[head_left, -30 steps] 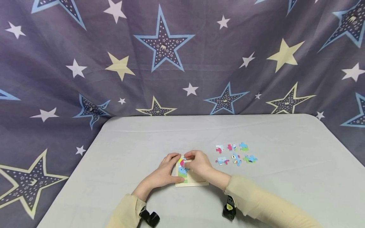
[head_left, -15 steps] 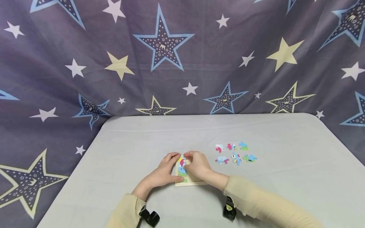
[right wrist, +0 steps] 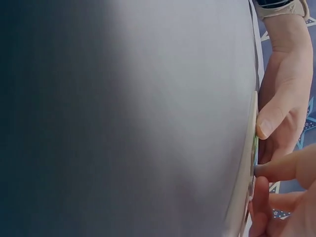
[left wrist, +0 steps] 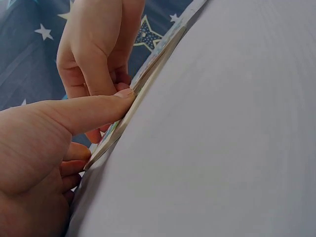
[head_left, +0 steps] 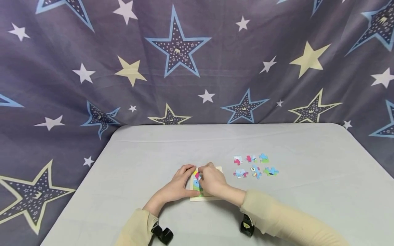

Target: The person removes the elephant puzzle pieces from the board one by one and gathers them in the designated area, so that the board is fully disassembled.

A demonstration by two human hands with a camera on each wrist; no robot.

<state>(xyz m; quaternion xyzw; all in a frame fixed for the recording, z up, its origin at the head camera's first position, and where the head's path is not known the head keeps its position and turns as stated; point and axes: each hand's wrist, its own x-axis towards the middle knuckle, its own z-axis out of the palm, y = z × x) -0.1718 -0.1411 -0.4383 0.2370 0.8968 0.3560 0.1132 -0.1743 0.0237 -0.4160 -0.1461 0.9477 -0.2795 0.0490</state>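
A small jigsaw puzzle board (head_left: 200,199) with a pale wooden rim lies on the table, colourful pieces along its left side. My left hand (head_left: 175,187) grips the board at its left, thumb near the front edge and fingers at the back corner. In the left wrist view that thumb lies over the board's edge (left wrist: 155,69). My right hand (head_left: 213,180) is over the board, its thumb and bent fingers pinching at a puzzle piece in the left column. The hand mostly covers this piece. In the right wrist view, the right thumb (right wrist: 276,168) touches the board's surface.
Several loose puzzle pieces (head_left: 240,173) lie in two rows right of the board. A pale cloth covers the table (head_left: 147,147). Behind it hangs a dark curtain (head_left: 191,85) printed with stars. Wrist cameras (head_left: 247,225) hang under both sleeves.
My right hand has turned over the board, its fingers now more bent and pointing down, uncovering the board's far right corner. The left hand and the loose pieces have stayed put.
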